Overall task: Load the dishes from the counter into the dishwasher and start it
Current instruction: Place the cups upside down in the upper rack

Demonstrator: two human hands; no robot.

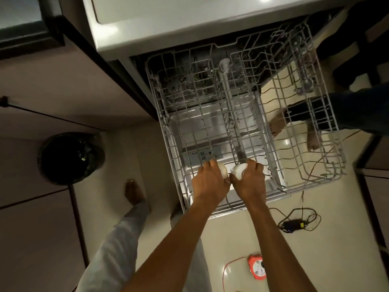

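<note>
The dishwasher's grey wire rack (294,114) is pulled out over the open door (210,127), below the white counter edge (168,28). Both my hands reach into the rack's near edge. My left hand (208,182) grips a small white cup (223,170). Right beside it, my right hand (250,178) grips a second white cup (239,170). The two cups nearly touch, and my fingers hide most of each. The rest of the rack holds no dishes that I can see.
A dark round bin (70,158) stands on the floor at left. A black adapter with tangled cables (294,223) and an orange extension reel (256,267) lie on the floor at right. Another person's feet (280,123) show behind the rack. My own foot (134,192) is at left.
</note>
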